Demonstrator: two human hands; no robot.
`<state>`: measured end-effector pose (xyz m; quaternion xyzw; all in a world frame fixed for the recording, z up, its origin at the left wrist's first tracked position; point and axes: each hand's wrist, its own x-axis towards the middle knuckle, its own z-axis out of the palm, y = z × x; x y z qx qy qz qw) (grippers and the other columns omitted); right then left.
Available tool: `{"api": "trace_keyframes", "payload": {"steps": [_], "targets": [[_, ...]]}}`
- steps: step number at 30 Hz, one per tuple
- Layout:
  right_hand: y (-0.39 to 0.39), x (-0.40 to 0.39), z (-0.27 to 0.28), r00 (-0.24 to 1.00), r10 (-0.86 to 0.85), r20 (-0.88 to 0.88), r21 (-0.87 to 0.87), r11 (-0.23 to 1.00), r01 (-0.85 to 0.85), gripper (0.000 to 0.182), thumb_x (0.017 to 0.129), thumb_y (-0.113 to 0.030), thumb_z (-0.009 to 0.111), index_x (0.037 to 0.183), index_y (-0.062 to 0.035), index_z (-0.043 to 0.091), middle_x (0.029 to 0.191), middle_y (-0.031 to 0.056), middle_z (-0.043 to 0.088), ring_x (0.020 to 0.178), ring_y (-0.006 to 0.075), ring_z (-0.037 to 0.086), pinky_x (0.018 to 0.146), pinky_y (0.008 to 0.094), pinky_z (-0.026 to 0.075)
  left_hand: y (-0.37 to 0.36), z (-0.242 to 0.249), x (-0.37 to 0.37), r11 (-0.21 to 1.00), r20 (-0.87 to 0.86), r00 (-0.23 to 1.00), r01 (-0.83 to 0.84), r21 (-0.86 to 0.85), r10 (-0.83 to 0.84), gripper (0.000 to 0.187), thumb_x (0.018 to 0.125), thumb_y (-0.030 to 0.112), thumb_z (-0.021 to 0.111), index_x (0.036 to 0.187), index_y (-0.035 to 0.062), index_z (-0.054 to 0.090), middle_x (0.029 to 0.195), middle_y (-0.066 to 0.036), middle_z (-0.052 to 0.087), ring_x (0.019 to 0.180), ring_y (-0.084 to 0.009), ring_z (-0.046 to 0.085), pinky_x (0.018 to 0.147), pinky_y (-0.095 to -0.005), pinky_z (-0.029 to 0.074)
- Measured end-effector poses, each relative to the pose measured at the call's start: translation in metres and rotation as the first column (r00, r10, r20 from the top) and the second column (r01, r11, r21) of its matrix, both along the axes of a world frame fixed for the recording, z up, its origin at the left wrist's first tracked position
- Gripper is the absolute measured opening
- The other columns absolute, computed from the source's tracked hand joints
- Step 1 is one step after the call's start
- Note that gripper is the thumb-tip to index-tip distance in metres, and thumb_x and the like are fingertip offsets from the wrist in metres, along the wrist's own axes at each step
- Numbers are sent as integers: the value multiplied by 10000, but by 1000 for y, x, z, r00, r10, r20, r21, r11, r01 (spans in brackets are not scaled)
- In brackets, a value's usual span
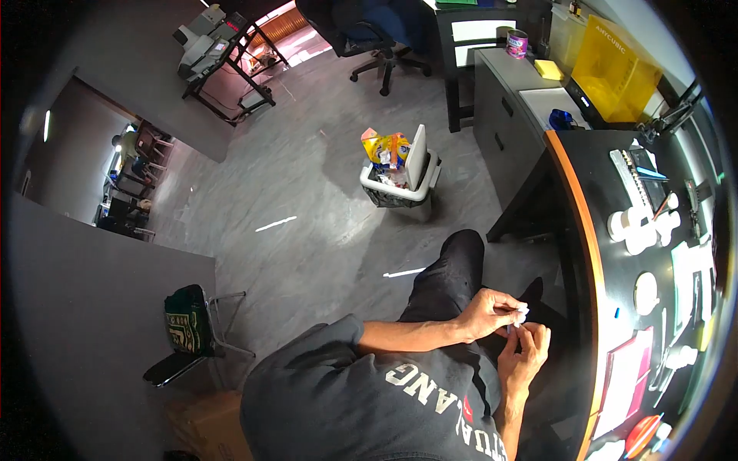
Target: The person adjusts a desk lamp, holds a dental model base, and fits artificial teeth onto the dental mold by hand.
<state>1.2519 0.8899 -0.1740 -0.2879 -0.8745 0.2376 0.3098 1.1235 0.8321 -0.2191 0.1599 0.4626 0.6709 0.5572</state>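
Just above my lap, near the desk's edge, both hands meet around a small white object (522, 313), too small to identify. My left hand (490, 313) pinches it from the left, with the thumb and fingers pressed together. Right below, my right hand (526, 352) has its fingers curled up to the lower part of the same white piece. The fingers cover much of it. My dark trouser leg (453, 269) lies beyond the hands.
On my right, a black desk (615, 300) with an orange edge carries white containers (642, 230), a keyboard-like strip and papers. An open bin (369, 180) stands ahead on the floor, filled with wrappers. A folding chair (177, 369) stands at left, an office chair (384, 65) farther off.
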Motion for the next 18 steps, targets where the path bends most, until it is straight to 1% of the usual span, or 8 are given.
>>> {"api": "trace_keyframes", "payload": {"steps": [6,7,10,12,14,16,17,18], "targets": [[-2,5,-3,996,82,42,-175,982,-74,92,744,73,676,802,10,643,822,120,593,764,287,565,678,369,478,4,-10,-5,993,-189,978,-72,94,89,227,947,98,656,1135,-29,657,1041,-92,704,998,-159,680,771,-262,598],[-6,7,0,1000,6,-4,-383,924,-7,72,761,54,693,796,7,653,810,122,598,751,257,570,682,334,478,3,1,-10,996,-146,987,-65,59,73,232,952,103,649,1143,-30,647,1052,-94,699,1013,-165,678,776,-274,602],[-1,15,-15,965,-180,-188,-526,848,56,11,902,8,628,911,0,629,849,51,589,745,137,529,686,263,439,2,11,-17,996,0,999,-45,72,45,279,984,130,598,1214,-27,579,1099,-114,657,1040,-204,674,766,-363,638],[5,17,-19,922,-291,-255,-679,733,43,100,985,-108,584,935,-21,597,830,-16,571,712,57,472,669,205,395,0,21,-19,993,53,998,32,116,-38,260,994,136,578,1201,-21,576,1053,-114,655,971,-202,685,730,-367,646],[7,12,-19,879,-341,-334,-818,568,-91,82,976,-111,601,968,-30,596,862,-7,605,760,52,528,684,194,406,0,25,-18,957,156,967,159,243,-200,233,998,131,564,1178,-17,581,1021,-118,651,906,-187,682,703,-366,649],[6,10,-20,859,-230,-458,-844,415,-340,148,965,-146,633,1036,-21,598,904,6,633,826,69,577,712,203,428,4,23,-11,934,279,915,210,288,-292,216,986,101,575,1173,-7,590,1005,-106,660,853,-178,683,666,-343,644],[-5,3,-22,813,-353,-463,-871,351,-344,225,949,-181,667,1075,-8,599,927,10,638,857,81,582,744,226,449,6,23,-9,921,303,902,201,334,-306,216,984,101,580,1172,-4,593,1020,-102,664,855,-178,687,658,-332,640],[-11,-3,-21,750,-367,-551,-822,393,-412,111,940,-94,652,1013,-25,604,1007,14,629,861,88,588,790,247,498,8,24,-7,905,325,889,189,381,-322,216,982,100,584,1172,-1,597,1035,-99,668,858,-177,690,650,-321,636]]}}
